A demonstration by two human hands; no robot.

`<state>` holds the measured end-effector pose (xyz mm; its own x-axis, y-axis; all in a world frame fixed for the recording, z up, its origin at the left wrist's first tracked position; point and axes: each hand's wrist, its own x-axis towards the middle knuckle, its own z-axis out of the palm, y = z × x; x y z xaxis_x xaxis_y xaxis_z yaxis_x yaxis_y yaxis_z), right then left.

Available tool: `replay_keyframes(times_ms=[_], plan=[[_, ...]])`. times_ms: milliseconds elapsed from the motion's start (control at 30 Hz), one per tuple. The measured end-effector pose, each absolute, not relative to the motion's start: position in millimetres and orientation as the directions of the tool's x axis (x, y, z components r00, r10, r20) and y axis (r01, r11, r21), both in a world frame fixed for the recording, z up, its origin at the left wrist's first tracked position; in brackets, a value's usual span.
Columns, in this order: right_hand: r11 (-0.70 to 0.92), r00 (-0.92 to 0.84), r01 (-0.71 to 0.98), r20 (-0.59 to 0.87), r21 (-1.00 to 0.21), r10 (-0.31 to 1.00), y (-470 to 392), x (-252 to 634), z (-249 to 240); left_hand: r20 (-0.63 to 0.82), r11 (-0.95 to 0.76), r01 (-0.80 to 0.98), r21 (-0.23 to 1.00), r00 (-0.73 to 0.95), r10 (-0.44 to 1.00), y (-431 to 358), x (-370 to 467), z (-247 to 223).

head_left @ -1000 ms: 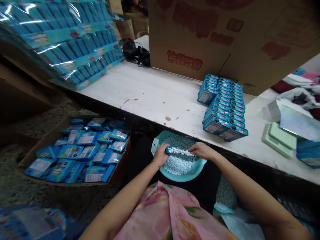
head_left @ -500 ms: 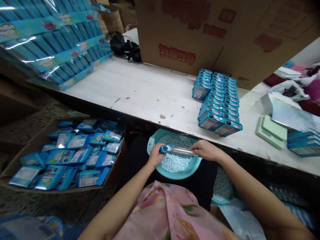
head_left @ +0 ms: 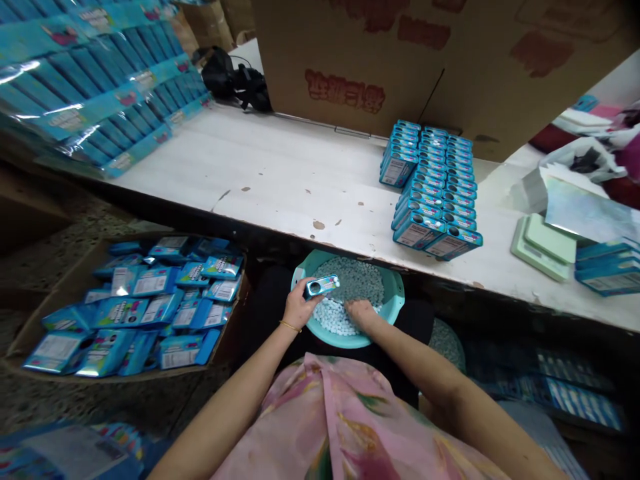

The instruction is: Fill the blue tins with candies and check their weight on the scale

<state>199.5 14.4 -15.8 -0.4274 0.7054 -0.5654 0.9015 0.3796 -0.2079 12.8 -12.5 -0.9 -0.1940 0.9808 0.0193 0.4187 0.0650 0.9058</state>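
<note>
My left hand [head_left: 299, 305] grips a small blue box [head_left: 323, 285] at the left side of a turquoise basin [head_left: 399, 303]. The box lies tilted, its narrow end with a dark round spot turned up to me. Small pale blue-white pellets [head_left: 340, 319] fill much of the basin, which sits below the table edge. My right hand [head_left: 364, 312] reaches down into the pellets, to the right of the box and apart from it. Its fingertips are buried, so what they hold, if anything, is hidden.
A carton [head_left: 15, 347] of loose blue boxes stands at left. On the white table [head_left: 280, 173] are rows of upright blue boxes [head_left: 433, 190], a green scale [head_left: 544, 248] and a large cardboard box [head_left: 350, 40]. Wrapped trays of blue boxes [head_left: 90, 67] rise at the back left.
My right hand has moved left and down into the pellets. The clear tube it held against the blue box is out of sight. My left hand has shifted slightly left and up.
</note>
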Motion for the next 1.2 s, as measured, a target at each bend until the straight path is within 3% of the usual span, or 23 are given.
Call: replay_keyframes(times_ms=[233, 567, 1000, 1200], plan=[[0.375, -0.485, 0.874, -0.587, -0.309, 0.648, 27, 231, -6, 0.003, 0.091, 0.388, 0.917, -0.234, 0.972, -8, 9, -2], [0.341, -0.613, 0.76, -0.436, -0.554, 0.659, 44, 253, 103, 0.051, 0.04, 0.433, 0.9, -0.197, 0.979, -1, 16, -1], [0.532, -0.623, 0.781, -0.468, -0.327, 0.627, 47, 203, 152, 0.08, -0.048, 0.481, 0.875, -0.046, 0.996, -8, 26, -8], [0.449, -0.54, 0.841, -0.43, -0.302, 0.723, 42, 236, 153, 0.099, -0.034, 0.468, 0.883, -0.117, 0.988, -10, 20, -2]])
